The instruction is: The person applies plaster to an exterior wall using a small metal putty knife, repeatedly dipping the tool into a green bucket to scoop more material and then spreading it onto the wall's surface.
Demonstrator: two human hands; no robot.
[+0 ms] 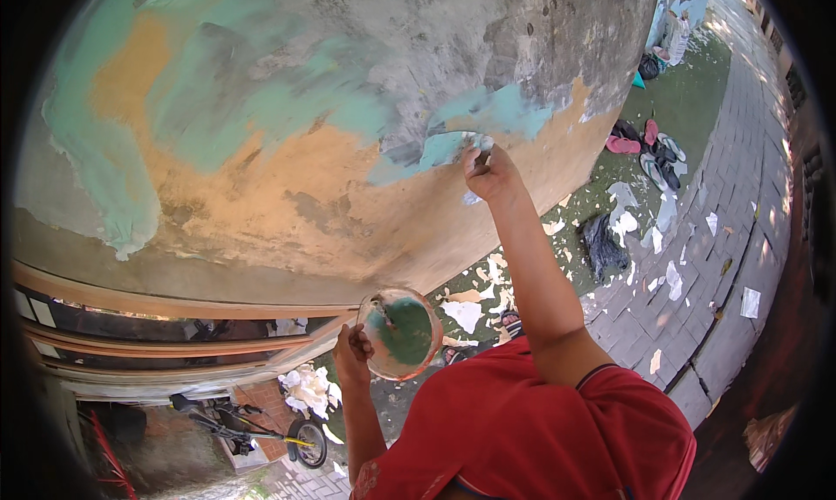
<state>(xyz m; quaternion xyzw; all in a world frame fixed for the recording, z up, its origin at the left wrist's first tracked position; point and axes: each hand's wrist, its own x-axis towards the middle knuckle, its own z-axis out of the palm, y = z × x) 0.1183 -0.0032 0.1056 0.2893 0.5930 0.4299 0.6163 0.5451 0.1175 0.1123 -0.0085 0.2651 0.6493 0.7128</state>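
Note:
My right hand (490, 171) is raised against the wall, closed round a scraper (446, 148). The scraper's flat edge meets the wall at a patch of wet-looking blue-green coating (509, 113). Its handle is mostly hidden by my fingers. Lower down, my left hand (353, 350) grips the rim of a round bucket (434, 343), closed at its left side. Green paint or filler coats the inside of the bucket, and pale smears mark its rim. The wall (287, 195) shows bare grey, orange and broad green-teal areas.
Peeled paint flakes (464, 315) litter the ground along the wall's foot. Several sandals (657, 156) and a black plastic bag (603, 246) lie to the right, beside grey paving (736, 213). A wooden-framed window (174, 326) and a bicycle (261, 426) are at lower left.

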